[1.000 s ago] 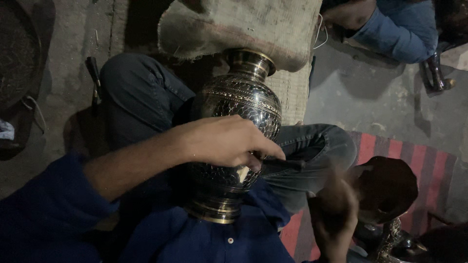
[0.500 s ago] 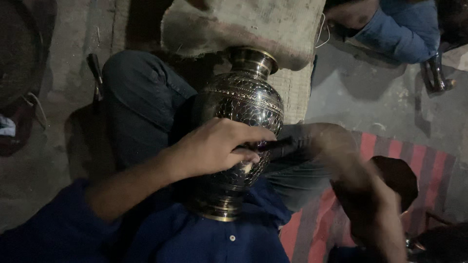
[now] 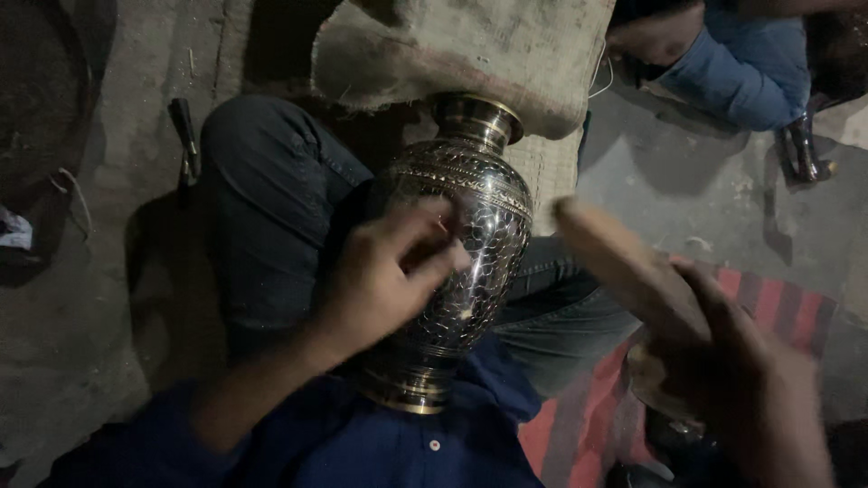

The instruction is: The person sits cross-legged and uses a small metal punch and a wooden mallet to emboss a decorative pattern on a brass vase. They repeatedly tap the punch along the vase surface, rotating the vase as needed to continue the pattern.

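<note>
A dark engraved brass vase [image 3: 470,226] lies tilted across my lap, its neck pointing away from me and its foot against my blue shirt. My left hand [image 3: 384,276] rests on the vase's belly with the fingers pinched around a small thin tool that touches the surface. My right hand [image 3: 732,370] is raised at the right and grips a blurred wooden stick [image 3: 624,267], whose far end hovers just right of the vase.
A burlap sack [image 3: 470,50] lies under the vase's neck. Another person in a blue sleeve [image 3: 750,63] sits at the top right. A red striped mat [image 3: 778,298] is at the right, a dark tool [image 3: 185,136] lies on the concrete floor at the left.
My right hand came up from low at the right, now holding the wooden stick near the vase. My left hand shifted from gripping the vase to pinching a small tool on it.
</note>
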Demonstrator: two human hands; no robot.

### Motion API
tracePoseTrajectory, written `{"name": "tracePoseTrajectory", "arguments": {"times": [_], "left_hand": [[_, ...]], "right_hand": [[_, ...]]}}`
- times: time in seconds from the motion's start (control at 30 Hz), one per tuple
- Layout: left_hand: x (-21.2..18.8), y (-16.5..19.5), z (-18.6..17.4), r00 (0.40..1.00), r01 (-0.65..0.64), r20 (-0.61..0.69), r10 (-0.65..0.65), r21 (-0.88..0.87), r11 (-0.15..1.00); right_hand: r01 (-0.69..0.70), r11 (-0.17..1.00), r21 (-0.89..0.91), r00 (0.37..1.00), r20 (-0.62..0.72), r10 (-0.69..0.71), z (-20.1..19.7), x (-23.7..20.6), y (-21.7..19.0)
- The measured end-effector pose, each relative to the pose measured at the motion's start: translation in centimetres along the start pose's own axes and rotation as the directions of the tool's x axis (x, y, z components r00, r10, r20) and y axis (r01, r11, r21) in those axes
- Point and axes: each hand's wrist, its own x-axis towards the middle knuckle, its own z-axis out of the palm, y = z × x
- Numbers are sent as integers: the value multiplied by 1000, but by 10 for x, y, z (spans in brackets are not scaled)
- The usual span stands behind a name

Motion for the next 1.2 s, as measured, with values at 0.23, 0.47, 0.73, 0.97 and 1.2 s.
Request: {"name": "tracePoseTrajectory", "arguments": {"times": [0.23,0.47,0.73,0.97,1.2], "left_hand": [[23,-5,-22,932,0,357,63,-174,985],[44,-7,-19,675,-112,714,183,-146,983],[51,-5,-15,601,-158,786,146,-62,985],[52,-1,-14,600,-180,784,160,-63,982],[55,8,-15,521,-164,848,100,-16,986]], "right_hand": [[-449,-48,892,834,437,337,112,-43,28],[-80,819,567,997,29,77,169,-82,2],[-265,949,170,959,149,241,158,-69,-10],[227,269,936,958,-264,108,151,-74,5],[106,583,806,955,-246,166,156,-69,14]]}}
